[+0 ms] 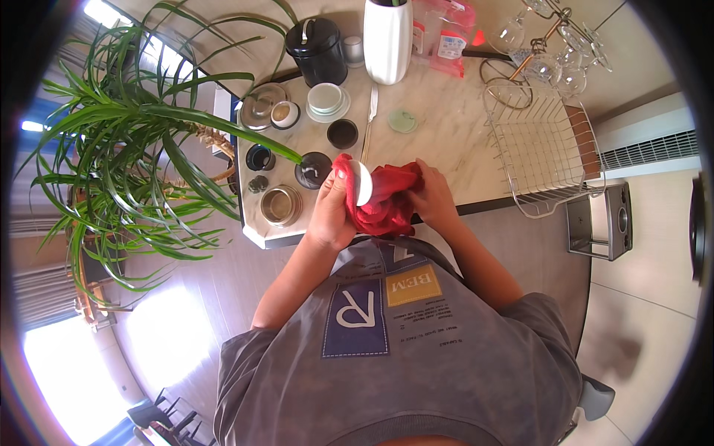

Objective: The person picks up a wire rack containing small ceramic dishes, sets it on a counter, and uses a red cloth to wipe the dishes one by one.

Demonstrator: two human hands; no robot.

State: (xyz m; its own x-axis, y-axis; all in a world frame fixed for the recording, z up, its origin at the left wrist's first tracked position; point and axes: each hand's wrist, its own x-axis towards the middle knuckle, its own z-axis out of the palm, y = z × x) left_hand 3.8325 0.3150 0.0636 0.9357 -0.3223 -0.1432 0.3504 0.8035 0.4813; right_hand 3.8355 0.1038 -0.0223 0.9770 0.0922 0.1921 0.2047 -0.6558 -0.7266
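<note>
My left hand (333,214) grips a white round disc (362,183), perhaps a lid or small dish, together with part of a red cloth (385,209). The cloth is bunched between both hands at the counter's near edge. My right hand (435,195) holds the cloth's other side, its fingers partly hidden by the folds. Just left of the disc lies a black round lid (312,170). Further left are an open glass jar (280,205) and a dark open jar (260,158). A dark round cup (342,134) and a long knife (372,106) lie beyond the hands.
A wire basket (544,145) and a rack of wine glasses (535,64) stand at the right. A white vase (387,42), a black canister (317,53) and pink packaging (446,42) line the back. Long plant leaves (234,125) reach over the marble counter (446,150) from the left.
</note>
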